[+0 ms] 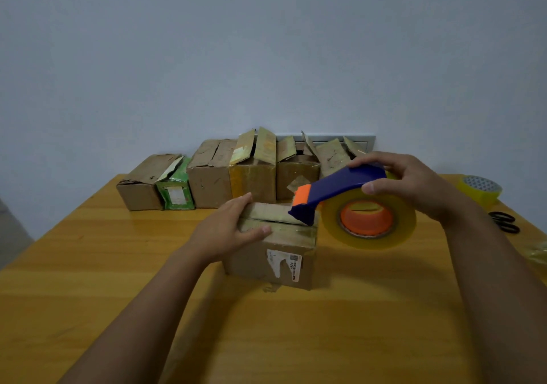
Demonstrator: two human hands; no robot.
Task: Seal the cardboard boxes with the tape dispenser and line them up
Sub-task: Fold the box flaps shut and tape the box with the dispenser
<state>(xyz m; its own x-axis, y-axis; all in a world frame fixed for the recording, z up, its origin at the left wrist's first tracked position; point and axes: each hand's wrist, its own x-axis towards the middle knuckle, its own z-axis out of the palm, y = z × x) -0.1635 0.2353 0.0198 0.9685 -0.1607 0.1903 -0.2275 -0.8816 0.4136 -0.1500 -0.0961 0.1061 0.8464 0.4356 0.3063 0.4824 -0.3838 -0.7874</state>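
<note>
Standing behind one near box (273, 253): six boxes (231, 176).

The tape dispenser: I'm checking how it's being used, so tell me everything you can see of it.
The tape dispenser has a dark blue plastic body with an orange front piece and an orange hub carrying a large roll of clear yellowish tape. The right hand grips its rear. It slants down to the left, nose on the right end of the near cardboard box's top seam.

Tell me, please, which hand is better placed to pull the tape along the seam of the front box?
The right hand: it already grips the tape dispenser, whose nose sits on the box top. The left hand holds the flaps down.
</note>
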